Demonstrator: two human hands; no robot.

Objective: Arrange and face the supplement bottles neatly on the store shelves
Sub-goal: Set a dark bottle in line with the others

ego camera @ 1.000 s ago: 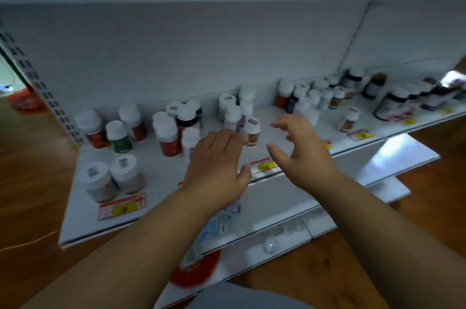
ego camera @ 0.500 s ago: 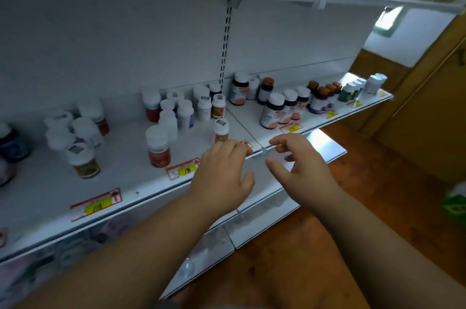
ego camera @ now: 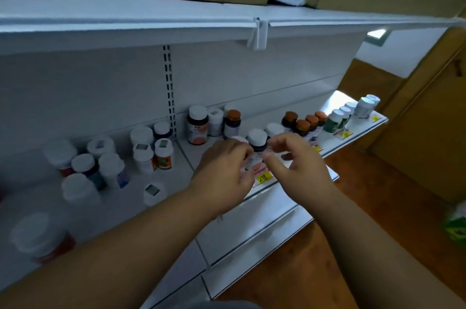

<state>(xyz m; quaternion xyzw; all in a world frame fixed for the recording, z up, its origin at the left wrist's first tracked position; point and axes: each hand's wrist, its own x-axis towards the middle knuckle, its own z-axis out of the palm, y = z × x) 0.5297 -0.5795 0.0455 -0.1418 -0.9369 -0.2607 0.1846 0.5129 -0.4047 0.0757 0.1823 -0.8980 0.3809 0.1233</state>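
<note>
Hands first: both mine meet on one white-capped bottle (ego camera: 256, 149) near the front lip of the shelf (ego camera: 358, 119); left hand (ego camera: 224, 170) has its fingers curled round the bottle's left side, right hand (ego camera: 300, 162) pinches its right side with fingertips and thumb, though blur hides how firm either hold is. Risks, entered largest to smallest. Item one, shelf edge: this bottle stands just behind the yellow price tag (ego camera: 263, 178), so a slip while I turn its label forward would, I judge, send it over the lip to the wooden floor (ego camera: 378, 207) below. Item two, back cluster: a dark bottle with an orange label (ego camera: 197, 125) and a brown-capped bottle (ego camera: 232, 122) stand just behind my left knuckles; lifting or swinging the wrist back could topple them against one another. Item three, right-hand row: brown-capped bottles (ego camera: 302, 124) sit close beyond my right fingers, with green bottles (ego camera: 336, 119) farther along; a wide sweep would likely disturb that row. Item four, left bay: scattered white-capped bottles (ego camera: 143, 154) lie near my left forearm, unaligned, and a dropped elbow could knock them. Item five, small: the price tag itself may get pushed crooked by a thumb.
</note>
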